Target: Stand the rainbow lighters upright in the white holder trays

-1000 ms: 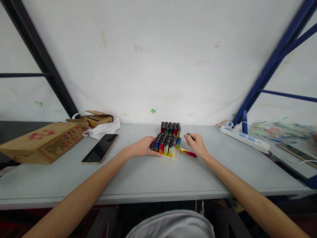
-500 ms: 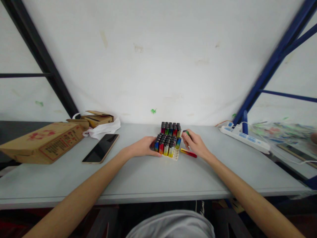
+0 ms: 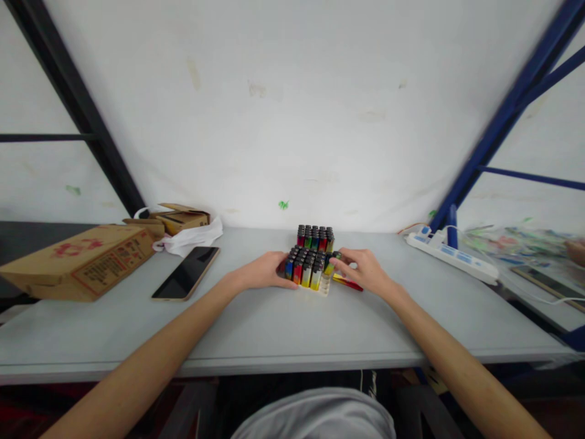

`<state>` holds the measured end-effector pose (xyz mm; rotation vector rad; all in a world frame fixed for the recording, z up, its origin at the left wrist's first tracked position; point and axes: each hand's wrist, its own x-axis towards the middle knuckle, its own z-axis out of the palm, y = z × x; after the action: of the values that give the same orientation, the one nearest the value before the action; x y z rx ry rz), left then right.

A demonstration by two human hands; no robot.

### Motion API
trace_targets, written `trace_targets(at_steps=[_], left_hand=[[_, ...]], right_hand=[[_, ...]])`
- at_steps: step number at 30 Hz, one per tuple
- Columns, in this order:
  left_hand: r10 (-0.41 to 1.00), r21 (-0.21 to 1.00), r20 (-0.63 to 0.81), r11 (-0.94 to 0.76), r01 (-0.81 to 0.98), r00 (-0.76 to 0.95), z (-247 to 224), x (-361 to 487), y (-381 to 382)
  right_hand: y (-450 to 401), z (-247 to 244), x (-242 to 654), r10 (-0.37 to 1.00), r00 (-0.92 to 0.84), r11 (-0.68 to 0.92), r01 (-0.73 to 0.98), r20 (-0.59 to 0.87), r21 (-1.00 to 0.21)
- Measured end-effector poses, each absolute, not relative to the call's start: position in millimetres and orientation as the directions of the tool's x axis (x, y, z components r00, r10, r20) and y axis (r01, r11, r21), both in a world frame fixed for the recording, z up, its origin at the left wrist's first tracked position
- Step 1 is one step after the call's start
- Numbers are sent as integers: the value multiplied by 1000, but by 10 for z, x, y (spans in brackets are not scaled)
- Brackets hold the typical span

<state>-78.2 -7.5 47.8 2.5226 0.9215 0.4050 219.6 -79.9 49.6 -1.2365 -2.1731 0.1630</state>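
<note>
Several coloured lighters [image 3: 306, 275] with black tops stand in rows in a pale tray [image 3: 325, 285] at the middle of the table. Empty slots show at the tray's near right corner. My left hand [image 3: 266, 271] curls round the left side of this block, thumb along its near edge. My right hand [image 3: 362, 268] pinches a lighter [image 3: 335, 262] with a yellow and green body, tilted at the block's right side. Under that hand lies a red and yellow lighter [image 3: 350, 282] flat on the table. Behind, a second block of lighters [image 3: 315, 238] stands upright.
On the left are a cardboard box [image 3: 82, 259], a smaller open box [image 3: 183, 219], a white plastic bag [image 3: 192, 236] and a phone [image 3: 186, 274]. A white power strip [image 3: 450, 255] lies right, beside a blue frame [image 3: 498, 116]. Another person's hand [image 3: 576, 251] shows far right.
My right hand has moved left and slightly down with its lighter, from beside the block to the block's right side. My left hand has stayed in place.
</note>
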Motion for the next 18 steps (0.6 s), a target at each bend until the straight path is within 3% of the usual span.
trace_targets(at_steps=[5, 9, 18], left_hand=[[665, 497, 125, -685, 533, 736, 479, -781, -82], [667, 493, 126, -684, 538, 734, 497, -781, -98], [666, 489, 128, -687, 538, 735, 486, -783, -98]], right_hand=[[-780, 484, 2185, 819, -452, 567, 734, 353, -375], [-738, 451, 2161, 827, -431, 547, 763, 360, -344], [-721, 474, 2522, 857, -485, 507, 725, 177, -466]])
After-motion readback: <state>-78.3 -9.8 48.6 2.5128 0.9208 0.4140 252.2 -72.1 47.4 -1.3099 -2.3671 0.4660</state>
